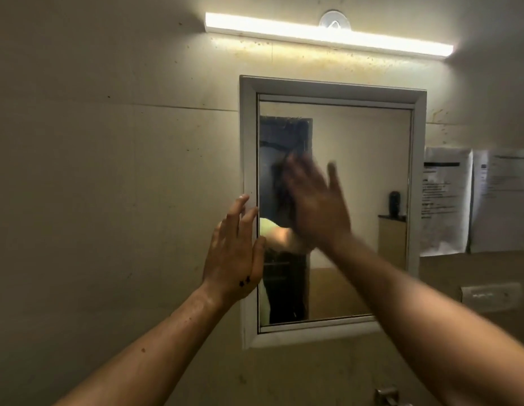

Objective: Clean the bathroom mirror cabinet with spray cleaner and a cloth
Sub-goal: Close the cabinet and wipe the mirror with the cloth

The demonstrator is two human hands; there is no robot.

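At mirror cabinet [328, 89] edge, left hand [234, 253]; right hand [316, 203] blurred, perhaps touching glass [363, 159]

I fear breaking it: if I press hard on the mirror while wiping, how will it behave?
The mirror is probably glass: fragile under hard pressure. Its white frame looks stiff and wall-mounted, unlikely to tip. The left hand touches the frame's edge, perhaps steadying it.

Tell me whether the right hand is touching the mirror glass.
Cannot tell. In the head view the right hand is motion-blurred over the mirror glass, hiding any contact or gap.
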